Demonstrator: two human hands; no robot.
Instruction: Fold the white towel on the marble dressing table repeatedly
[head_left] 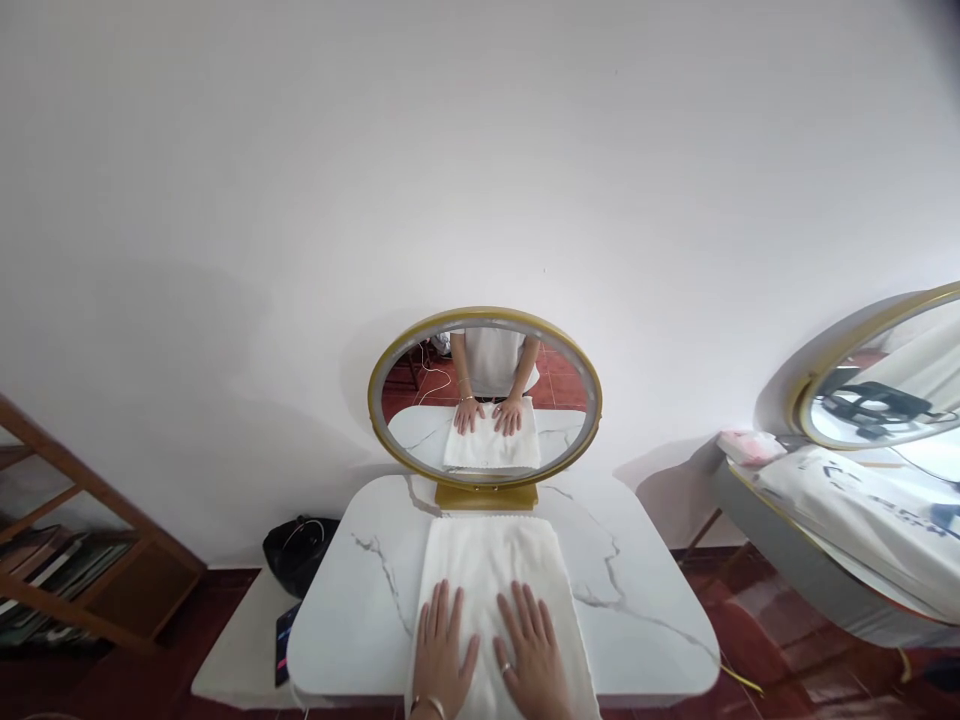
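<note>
A white towel [491, 555] lies spread over the middle of a white marble-patterned table [637, 600], its near end running out of the bottom of the view. My left hand [442, 645] rests palm down on the towel's left side, fingers stretched out, a bracelet at the wrist. On the right side of the cloth my right hand [531, 645] also lies flat with spread fingers and a ring on one of them. Neither hand grips the fabric. Just beyond the towel stands a round gold-framed mirror [487, 400], which reflects both hands and the cloth.
A black bag [296, 555] and a dark phone-like object [285, 640] sit on a pale surface [232, 650] at the left. Farther left is a wooden shelf [82, 500]. To the right, a second table [825, 570] bears white fabric and another mirror [885, 370].
</note>
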